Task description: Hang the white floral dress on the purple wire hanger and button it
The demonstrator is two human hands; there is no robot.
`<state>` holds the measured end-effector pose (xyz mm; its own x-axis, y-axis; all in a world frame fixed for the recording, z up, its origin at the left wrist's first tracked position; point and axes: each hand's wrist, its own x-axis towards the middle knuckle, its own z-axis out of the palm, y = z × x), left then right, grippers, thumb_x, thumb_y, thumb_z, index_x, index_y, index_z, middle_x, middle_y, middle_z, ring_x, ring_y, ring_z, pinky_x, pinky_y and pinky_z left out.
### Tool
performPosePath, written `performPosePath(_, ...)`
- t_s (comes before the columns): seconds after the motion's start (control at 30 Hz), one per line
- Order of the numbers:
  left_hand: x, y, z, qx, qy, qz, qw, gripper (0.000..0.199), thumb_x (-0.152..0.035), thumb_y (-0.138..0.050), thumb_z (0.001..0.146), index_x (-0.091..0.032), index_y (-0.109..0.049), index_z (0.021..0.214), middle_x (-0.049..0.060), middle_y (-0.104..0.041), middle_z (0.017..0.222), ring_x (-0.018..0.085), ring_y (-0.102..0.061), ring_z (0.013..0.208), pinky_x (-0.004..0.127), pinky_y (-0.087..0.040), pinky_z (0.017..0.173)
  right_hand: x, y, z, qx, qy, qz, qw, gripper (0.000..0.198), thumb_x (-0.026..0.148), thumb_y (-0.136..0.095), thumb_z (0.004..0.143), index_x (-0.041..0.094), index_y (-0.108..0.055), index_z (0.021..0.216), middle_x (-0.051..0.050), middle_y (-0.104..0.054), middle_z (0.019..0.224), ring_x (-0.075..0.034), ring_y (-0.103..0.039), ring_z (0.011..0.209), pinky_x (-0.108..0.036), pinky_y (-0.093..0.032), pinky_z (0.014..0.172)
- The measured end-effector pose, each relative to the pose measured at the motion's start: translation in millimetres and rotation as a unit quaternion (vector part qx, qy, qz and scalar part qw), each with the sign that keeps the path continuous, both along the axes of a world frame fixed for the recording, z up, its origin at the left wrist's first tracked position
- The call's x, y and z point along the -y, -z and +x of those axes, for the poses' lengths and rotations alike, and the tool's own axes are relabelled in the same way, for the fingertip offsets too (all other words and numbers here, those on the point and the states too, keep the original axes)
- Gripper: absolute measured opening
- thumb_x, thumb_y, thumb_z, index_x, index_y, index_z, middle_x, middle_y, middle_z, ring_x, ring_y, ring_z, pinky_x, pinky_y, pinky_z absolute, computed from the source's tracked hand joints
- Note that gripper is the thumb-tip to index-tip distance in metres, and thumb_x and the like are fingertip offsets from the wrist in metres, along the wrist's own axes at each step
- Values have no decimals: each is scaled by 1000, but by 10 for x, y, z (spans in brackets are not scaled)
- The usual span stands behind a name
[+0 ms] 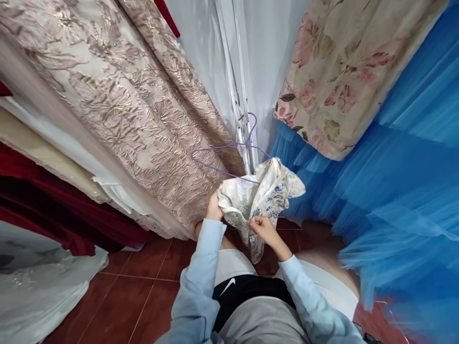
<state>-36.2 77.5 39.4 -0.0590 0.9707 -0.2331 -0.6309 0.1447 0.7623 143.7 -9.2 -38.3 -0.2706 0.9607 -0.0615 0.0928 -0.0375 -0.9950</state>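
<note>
The right hand (264, 229) pinches the front of a garment (270, 193) with thumb and fingertips close together, while the left hand (214, 208) grips its left edge, most of the fingers hidden by cloth. The garment hangs in front of the person, above the lap: off-white, thin and soft, with a scattered blue-grey print and a few yellowish patches. It is crumpled, falling in loose folds to a narrow, bunched tail, with a rounded flap spreading to the right. Its upper part is on the right end of a thin purple hanger (248, 142); the hanger's left end is bare. Beyond, a pink-and-gold dress (136, 110) hangs on the left, and a blue tulle dress (401, 191) on the right, partly behind a flowered cloth (333, 81).
</note>
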Motion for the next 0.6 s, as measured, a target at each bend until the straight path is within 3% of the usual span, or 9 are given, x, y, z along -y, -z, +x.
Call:
performPosePath(0.13,413,283,399,-40,-5,21,999,34,-36,-87,66,-16,-67,85,0,-69,77,14,-68,73,23,-54,73,35,9,140,48,5,-12,999,16,33,-69,74,18,-65,73,-3,-66,68,-19,-58,69,-31,-45,69)
performPosePath(0.2,665,360,608,-69,5,45,997,35,-36,-87,67,-16,-66,86,-2,-66,76,11,-63,68,21,-50,67,53,-108,290,44,5,3,999,28,31,-75,69,17,-69,93,-7,-72,92,-24,-63,88,-35,-49,81)
performPosePath(0.27,891,363,787,-140,26,80,987,29,-36,-83,74,-17,-67,89,0,-67,80,13,-64,73,22,-50,70,90,-279,463,3,-56,21,998,45,31,-80,69,18,-67,110,-9,-70,113,-27,-63,103,-38,-48,94)
performPosePath(0.37,1117,222,923,-295,74,189,934,17,-34,-68,90,-18,-71,96,5,-72,96,18,-67,91,29,-51,87,191,-528,707,-76,-158,1,985,46,36,-81,76,18,-66,116,-8,-70,116,-25,-63,106,-38,-47,99)
performPosePath(0.5,1223,-84,863,-419,150,327,834,35,-27,-44,101,-21,-73,121,9,-72,116,23,-64,109,36,-47,101,342,-722,874,-132,-132,-44,981,39,43,-80,81,16,-68,107,-4,-70,98,-19,-62,88,-31,-49,84)
performPosePath(0.6,1245,-203,826,-435,150,375,805,39,-23,-43,97,-20,-75,119,10,-71,111,24,-60,105,38,-46,100,408,-798,841,-129,-107,-62,984,33,40,-81,80,14,-68,94,-1,-65,82,-14,-54,73,-25,-44,69)
